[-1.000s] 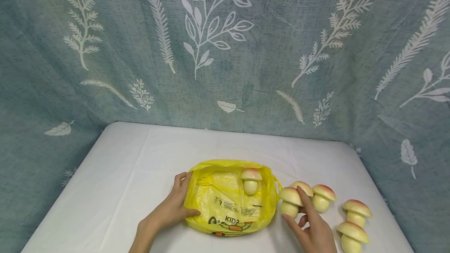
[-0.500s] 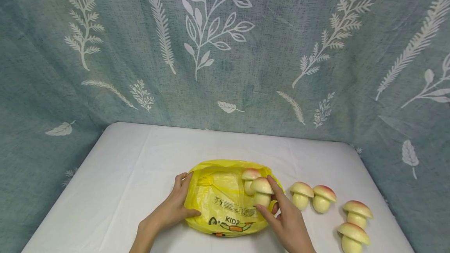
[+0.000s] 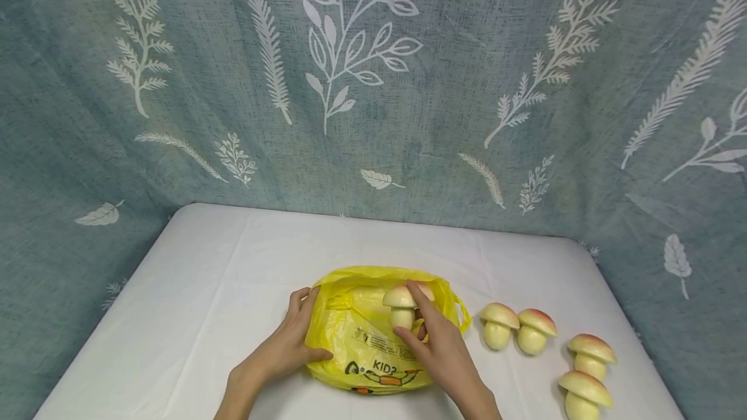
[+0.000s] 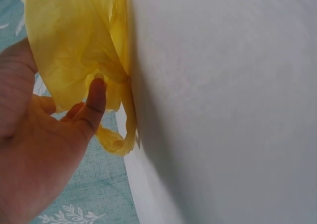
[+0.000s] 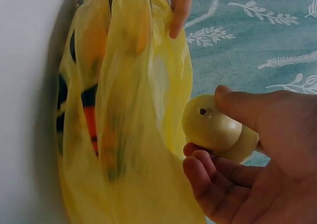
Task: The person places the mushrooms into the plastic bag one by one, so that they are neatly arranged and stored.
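A yellow plastic bag (image 3: 373, 374) lies mouth-up on the white table, with printing on its inner side. My left hand (image 3: 287, 336) holds the bag's left rim; in the left wrist view, fingers of the left hand (image 4: 54, 135) touch the yellow film. Over the bag's mouth my right hand (image 3: 440, 345) grips a toy mushroom (image 3: 400, 306) with a pale cap and stem. The right wrist view has this mushroom (image 5: 210, 122) between thumb and fingers, its round stem end facing the camera. Behind it, a second mushroom (image 3: 428, 290) with a reddish cap is mostly hidden by my fingers.
To the right of the bag, two mushrooms (image 3: 497, 327) stand side by side on the white table (image 3: 233, 264). Two more mushrooms (image 3: 585, 389) sit farther right, near the front. A patterned blue-green cloth (image 3: 373, 115) hangs behind the table.
My right hand has carried a mushroom leftward from the group beside the bag to over the bag's mouth. My left hand has stayed at the rim.
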`<state>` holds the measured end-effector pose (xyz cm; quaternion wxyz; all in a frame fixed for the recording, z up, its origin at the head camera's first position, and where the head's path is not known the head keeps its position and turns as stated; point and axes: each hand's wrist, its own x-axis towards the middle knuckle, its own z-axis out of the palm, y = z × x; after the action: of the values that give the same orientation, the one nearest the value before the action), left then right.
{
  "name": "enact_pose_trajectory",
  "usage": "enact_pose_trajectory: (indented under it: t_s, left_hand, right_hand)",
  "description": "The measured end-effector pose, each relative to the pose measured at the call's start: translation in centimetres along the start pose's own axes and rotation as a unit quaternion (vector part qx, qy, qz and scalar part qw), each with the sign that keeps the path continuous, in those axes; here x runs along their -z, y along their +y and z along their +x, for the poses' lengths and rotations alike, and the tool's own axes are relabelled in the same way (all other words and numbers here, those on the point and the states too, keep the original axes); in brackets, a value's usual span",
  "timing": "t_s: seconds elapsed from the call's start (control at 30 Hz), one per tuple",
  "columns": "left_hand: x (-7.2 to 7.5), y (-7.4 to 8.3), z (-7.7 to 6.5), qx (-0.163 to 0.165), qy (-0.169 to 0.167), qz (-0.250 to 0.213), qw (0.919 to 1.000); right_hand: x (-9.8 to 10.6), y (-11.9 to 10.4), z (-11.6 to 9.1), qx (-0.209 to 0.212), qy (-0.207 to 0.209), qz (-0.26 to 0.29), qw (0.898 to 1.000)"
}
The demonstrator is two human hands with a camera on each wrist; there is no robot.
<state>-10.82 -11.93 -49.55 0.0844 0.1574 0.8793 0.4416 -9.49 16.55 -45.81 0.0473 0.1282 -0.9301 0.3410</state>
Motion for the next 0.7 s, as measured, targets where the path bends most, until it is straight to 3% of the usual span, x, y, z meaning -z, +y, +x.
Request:
enact_pose_trajectory:
  t_s: [0.37, 0.7]
  left_hand:
    - [0.0, 0.1, 0.0, 0.005, -0.001, 0.0, 1.0]
    - [-0.1, 0.0, 0.0, 0.002, 0.002, 0.001, 1.0]
  right_hand:
    - [-2.2, -0.4, 1.7, 0.006, -0.041, -0.016, 0.999]
    - [-3.3, -0.6, 2.5, -0.002, -0.032, -0.036, 0.999]
